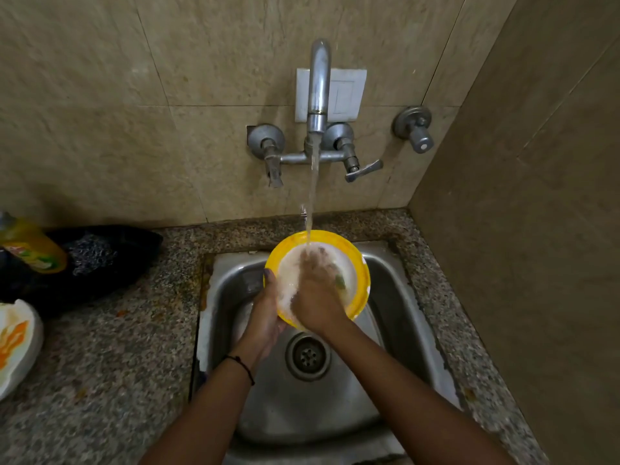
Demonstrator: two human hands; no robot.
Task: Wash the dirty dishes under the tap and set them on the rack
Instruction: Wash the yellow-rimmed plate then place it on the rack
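We look down on a speckled granite desk (134, 330) set into a corner of beige tiled walls (100, 78), with a steel sink (396, 297) sunk into it and a drain (308, 356) at its bottom. A metal tap (318, 88) rises from the wall in front of a white plate (349, 92), with two lever handles below it and a separate valve (416, 129) to the right. Water (312, 196) runs from the spout.

On the desk to the left lie a dark cloth (100, 260), a yellow bottle (30, 246) resting on it, and at the frame's edge a white dish (16, 337) smeared with orange.

Over the sink we hold a yellow-rimmed bowl (364, 273), tilted toward us under the stream. Our left hand (265, 310) grips its left rim, fingers (270, 275) curled over the edge. Our right hand (318, 297) lies flat inside the bowl, fingers spread against the wet white inside, with something green (340, 280) just beside them; whether they hold it we cannot tell. The right hand hides much of the bowl's inside. A dark thread (241, 364) circles the left wrist.
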